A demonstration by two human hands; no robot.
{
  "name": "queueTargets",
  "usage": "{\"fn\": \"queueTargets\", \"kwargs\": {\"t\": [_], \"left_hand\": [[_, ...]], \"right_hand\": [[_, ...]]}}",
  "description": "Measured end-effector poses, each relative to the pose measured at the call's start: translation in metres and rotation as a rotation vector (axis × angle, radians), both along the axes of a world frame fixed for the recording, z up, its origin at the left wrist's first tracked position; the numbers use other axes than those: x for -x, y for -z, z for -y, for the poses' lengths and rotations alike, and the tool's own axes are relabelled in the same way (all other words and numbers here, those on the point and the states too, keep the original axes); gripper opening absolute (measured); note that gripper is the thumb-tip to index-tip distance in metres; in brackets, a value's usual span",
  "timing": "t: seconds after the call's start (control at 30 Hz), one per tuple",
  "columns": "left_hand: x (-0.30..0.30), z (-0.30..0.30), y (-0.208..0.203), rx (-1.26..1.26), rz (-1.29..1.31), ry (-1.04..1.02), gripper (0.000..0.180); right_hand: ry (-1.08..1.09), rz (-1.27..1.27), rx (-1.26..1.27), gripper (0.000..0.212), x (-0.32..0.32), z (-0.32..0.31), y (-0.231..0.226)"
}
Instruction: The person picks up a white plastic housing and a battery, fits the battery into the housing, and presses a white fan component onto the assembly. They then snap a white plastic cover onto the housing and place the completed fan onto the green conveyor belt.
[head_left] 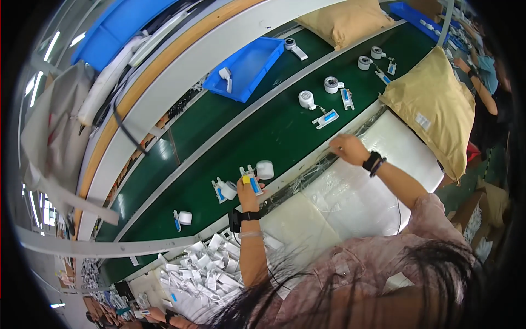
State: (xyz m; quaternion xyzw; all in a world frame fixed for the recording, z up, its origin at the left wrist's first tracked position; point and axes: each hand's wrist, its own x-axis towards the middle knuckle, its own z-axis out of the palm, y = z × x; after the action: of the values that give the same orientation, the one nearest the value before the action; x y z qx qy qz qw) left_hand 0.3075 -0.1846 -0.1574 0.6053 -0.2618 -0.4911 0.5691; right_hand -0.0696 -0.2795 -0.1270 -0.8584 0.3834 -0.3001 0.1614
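Observation:
My left hand (pixel 248 198), with something yellow at a fingertip, grips a white plastic housing with a blue cylinder (pixel 254 185) over the green belt. Next to it lies a white round fan head (pixel 264 170). Left of that hand lies another white housing with a blue insert (pixel 220 192), partly over a white rounded piece. My right hand (pixel 350 149) is closed above the belt's near rail, its fingers curled; what they hold, if anything, cannot be made out. Beyond it, a round fan head (pixel 307 100) is joined by a short wire to an open white housing (pixel 326 119).
More fan units (pixel 332 85) lie along the green belt (pixel 285 134). A blue tray (pixel 239 90) sits across the divider. White parts (pixel 205 274) are heaped left of my left forearm. A tan sack (pixel 433 109) stands at right, beside plastic-covered packs (pixel 361 189). Other people work at both ends.

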Motion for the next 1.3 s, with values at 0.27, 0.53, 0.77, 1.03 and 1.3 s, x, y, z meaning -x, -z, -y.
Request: {"fn": "queueTargets", "kwargs": {"t": [0.27,0.53,0.77,1.03,1.3], "left_hand": [[-0.048,-0.034,0.088,0.064,0.641,-0.39,0.051],[0.038,-0.105,0.029,0.146,0.902,-0.042,0.034],[0.084,-0.144,-0.024,-0.057,0.135,0.155,0.029],[0.137,-0.148,-0.077,0.355,0.887,0.247,0.058],[0.142,-0.2,-0.085,0.19,0.103,0.54,0.055]], "right_hand": [[0.052,-0.309,0.498,0.028,-0.025,0.132,0.034],[-0.096,-0.49,0.433,0.015,-0.017,0.165,0.032],[-0.227,-0.22,-0.035,0.023,-0.037,0.086,-0.024],[-0.677,0.072,-0.74,0.02,-0.045,-0.109,-0.076],[-0.749,0.123,-0.681,0.016,-0.047,-0.183,-0.102]]}}
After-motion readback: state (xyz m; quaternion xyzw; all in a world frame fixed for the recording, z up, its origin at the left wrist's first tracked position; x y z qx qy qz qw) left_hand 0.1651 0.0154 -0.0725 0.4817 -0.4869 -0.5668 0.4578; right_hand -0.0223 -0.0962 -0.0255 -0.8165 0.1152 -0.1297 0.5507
